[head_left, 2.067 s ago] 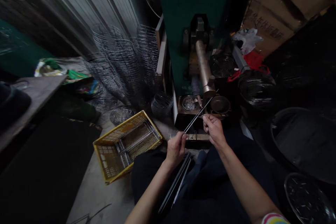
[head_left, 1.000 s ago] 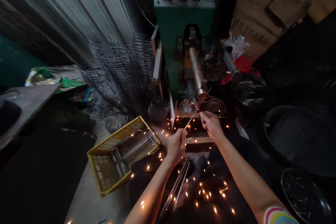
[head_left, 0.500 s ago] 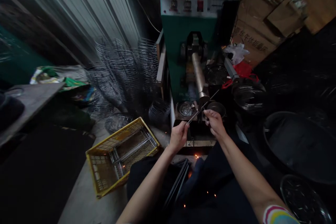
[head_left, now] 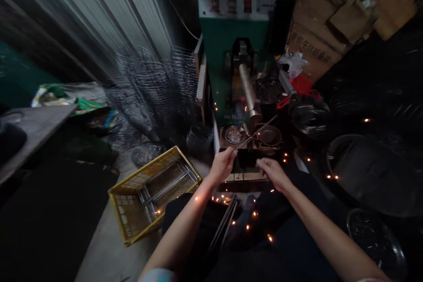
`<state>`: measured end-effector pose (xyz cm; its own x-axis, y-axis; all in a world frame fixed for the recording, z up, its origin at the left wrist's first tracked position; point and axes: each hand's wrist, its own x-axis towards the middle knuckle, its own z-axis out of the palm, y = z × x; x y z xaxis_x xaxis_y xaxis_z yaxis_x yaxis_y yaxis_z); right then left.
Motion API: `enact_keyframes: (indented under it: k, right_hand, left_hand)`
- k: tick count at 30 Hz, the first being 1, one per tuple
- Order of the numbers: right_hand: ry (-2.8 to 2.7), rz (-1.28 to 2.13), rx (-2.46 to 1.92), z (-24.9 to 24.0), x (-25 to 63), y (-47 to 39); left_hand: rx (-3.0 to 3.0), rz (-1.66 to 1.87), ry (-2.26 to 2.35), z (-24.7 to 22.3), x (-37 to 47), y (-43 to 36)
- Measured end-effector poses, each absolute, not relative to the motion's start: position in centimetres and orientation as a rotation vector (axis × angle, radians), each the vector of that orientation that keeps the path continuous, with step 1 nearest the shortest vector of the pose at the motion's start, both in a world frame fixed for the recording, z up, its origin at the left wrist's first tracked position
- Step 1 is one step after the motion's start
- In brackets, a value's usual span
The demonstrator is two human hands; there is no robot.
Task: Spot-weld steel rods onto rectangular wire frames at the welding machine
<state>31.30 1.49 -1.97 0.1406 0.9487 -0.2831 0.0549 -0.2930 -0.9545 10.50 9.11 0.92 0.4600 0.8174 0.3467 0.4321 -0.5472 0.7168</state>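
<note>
My left hand pinches the near end of a thin metal rod. The rod slants up to the right and crosses under the tip of the steel arm of the green welding machine. My right hand is lower and to the right of the rod, fingers curled and blurred, with nothing visible in it. Orange sparks scatter around both hands and over my lap. A bundle of long rods lies across my lap below the left hand.
A yellow plastic crate with rods in it sits on the floor at left. Stacked wire frames lean against the wall. Small round dishes sit at the machine base. Dark tubs and cardboard boxes fill the right.
My right hand has come off the rod and dropped toward me. The left hand keeps its hold. A new shower of sparks has appeared around the machine base and my lap.
</note>
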Motion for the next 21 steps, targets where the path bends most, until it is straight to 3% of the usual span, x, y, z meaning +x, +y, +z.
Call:
enact_keyframes:
  k: [6,9,12,15,18,21]
  right_hand:
    - [-1.835,1.507,-1.587,-6.4,29.0,-7.1]
    - [-2.103,1.523,-1.610,-7.1,28.3,-8.8]
    - [-2.163,1.508,-1.649,-7.4,28.2,-9.0]
    - [-2.146,1.514,-1.681,-7.9,28.2,-8.6]
    - [-2.155,1.507,-1.699,-8.3,28.0,-8.2]
    - [-2.162,1.518,-1.718,-8.4,27.4,-8.1]
  left_hand:
    - [2.587,0.482,0.992,0.4,4.2,6.4]
    - [2.542,0.419,1.258,-0.1,-3.0,4.9]
    - [2.241,0.670,1.766,-0.4,-11.1,3.8]
    - [1.461,1.185,2.230,-1.7,-17.6,3.3]
    - [0.843,1.412,2.377,-4.7,-21.2,3.3]
    - [0.635,1.417,2.399,-8.6,-22.2,3.7]
